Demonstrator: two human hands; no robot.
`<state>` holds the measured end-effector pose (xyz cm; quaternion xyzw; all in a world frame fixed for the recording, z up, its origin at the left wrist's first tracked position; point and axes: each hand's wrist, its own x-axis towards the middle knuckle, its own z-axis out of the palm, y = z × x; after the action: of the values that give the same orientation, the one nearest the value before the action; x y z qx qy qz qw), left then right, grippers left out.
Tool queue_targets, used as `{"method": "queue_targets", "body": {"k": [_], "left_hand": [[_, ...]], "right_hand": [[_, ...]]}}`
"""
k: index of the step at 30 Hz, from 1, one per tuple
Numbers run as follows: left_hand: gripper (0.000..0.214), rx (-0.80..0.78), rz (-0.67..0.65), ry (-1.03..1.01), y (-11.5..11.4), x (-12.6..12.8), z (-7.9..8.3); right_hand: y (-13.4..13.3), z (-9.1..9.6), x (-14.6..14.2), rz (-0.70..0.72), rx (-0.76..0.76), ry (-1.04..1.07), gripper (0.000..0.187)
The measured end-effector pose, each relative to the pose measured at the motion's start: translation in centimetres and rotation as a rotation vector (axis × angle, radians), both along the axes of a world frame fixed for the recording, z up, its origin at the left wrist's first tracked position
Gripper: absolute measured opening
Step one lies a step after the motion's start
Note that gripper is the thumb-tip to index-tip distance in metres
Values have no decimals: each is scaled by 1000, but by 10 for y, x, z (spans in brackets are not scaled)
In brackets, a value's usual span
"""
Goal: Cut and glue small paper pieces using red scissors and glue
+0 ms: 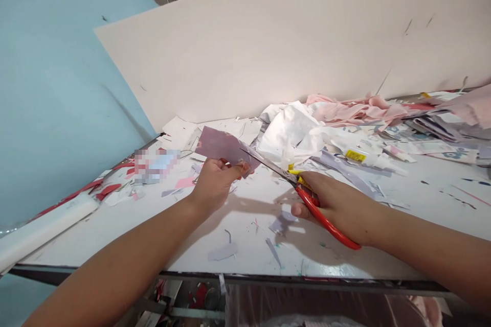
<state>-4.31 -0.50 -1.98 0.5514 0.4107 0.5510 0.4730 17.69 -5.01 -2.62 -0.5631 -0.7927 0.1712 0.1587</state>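
Note:
My left hand [215, 181] pinches the lower edge of a mauve piece of fabric or paper [218, 143] with small pale marks, held above the white table. In my right hand [337, 202] is a pair of scissors [320, 219] with red handles and some yellow near the pivot. The blades point left and lie against the right part of the mauve piece; whether they are apart there I cannot tell. Below the hands, scraps such as a pale lilac offcut [224, 251] lie on the tabletop [245, 225].
A tall cream board [287, 46] stands along the back, beside a blue wall [57, 61]. Crumpled white material [289, 130], pink fabric [353, 112] and a white tube with a yellow label [370, 157] lie behind and right. A white roll [49, 227] lies at the left edge.

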Motion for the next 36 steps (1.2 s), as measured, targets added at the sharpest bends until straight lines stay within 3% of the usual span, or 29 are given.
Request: {"method": "queue_targets", "body": {"k": [11, 24, 30, 36], "left_hand": [[12, 16, 16, 32, 2, -1, -4], [20, -19, 67, 67, 4, -5, -9], [35, -12, 109, 84, 7, -8, -11], [32, -5, 120, 98, 8, -7, -11]], "right_hand": [[-1, 1, -2, -7, -4, 7, 36], [-1, 4, -3, -4, 7, -12, 30], [-1, 4, -3, -7, 6, -33, 31], [-1, 6, -2, -2, 0, -34, 30]]}}
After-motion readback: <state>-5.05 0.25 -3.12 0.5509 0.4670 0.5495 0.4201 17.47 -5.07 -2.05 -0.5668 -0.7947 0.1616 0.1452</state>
